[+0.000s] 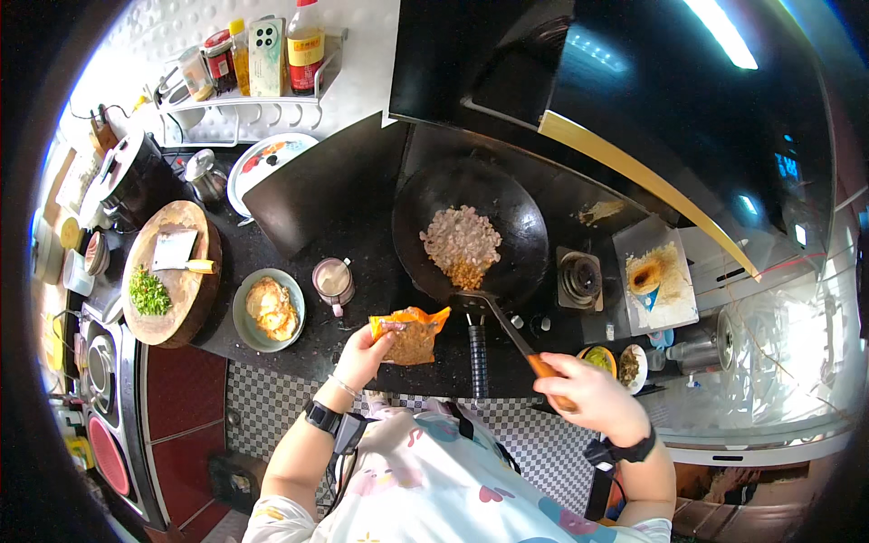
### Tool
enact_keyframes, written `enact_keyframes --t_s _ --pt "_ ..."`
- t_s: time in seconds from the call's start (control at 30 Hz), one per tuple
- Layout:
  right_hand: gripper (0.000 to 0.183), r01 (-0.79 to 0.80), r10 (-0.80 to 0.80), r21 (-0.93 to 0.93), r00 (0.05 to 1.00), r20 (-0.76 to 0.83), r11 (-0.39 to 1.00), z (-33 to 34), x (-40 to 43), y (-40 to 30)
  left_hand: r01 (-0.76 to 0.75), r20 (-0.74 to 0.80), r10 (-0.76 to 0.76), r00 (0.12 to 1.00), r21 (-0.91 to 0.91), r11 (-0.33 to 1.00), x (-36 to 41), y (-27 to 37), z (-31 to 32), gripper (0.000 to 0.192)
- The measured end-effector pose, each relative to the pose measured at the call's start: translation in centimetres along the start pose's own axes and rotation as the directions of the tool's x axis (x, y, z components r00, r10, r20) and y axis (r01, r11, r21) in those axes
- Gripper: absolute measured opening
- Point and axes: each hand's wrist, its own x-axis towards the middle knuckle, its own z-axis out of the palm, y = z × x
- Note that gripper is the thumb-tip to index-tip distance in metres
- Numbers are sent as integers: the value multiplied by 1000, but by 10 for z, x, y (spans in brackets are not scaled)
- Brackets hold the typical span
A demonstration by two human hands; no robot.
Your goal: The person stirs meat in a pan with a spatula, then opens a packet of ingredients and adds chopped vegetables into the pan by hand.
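Observation:
My left hand [366, 356] grips an orange plastic food packet [413, 337] by its left edge, above the counter just in front of the wok. The packet has a clear face with brown contents behind it. My right hand [590, 397] is closed around the wooden handle of a metal wok spatula [510, 328]. The spatula's blade rests at the near rim of the black wok [526, 224]. Inside the wok lies a heap of pale diced meat [461, 234], with a smaller patch of golden-brown bits [467, 273] at its near side.
To the left stand a handled cup [333, 279], a bowl of cooked egg [271, 309] and a round chopping board [170, 326] with a cleaver [175, 250] and chopped greens [149, 290]. The wok handle [478, 360] juts toward me. Small bowls [633, 370] sit right; a range hood [652, 115] overhangs.

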Motion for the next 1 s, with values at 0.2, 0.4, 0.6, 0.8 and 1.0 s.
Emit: enact_keyframes --t_s 0.2,0.4,0.6,0.8,1.0 --pt "22 -41 76 133 960 -270 990 49 56 76 -55 7 55 998 37 998 -13 -21 19 20" --pt "10 -166 469 504 678 -565 848 0 61 110 18 -89 -13 996 58 998 -25 -54 15 21" --pt "13 -42 800 877 433 -416 479 35 80 170 70 -170 -54 984 92 993 -41 -29 36 20" --pt "12 6 453 649 710 -539 761 71 94 135 -55 -199 64 978 50 997 -34 -39 21 20" --pt "17 85 -5 154 888 -460 984 42 61 65 56 -154 -60 986 -30 998 -35 1 22 20"
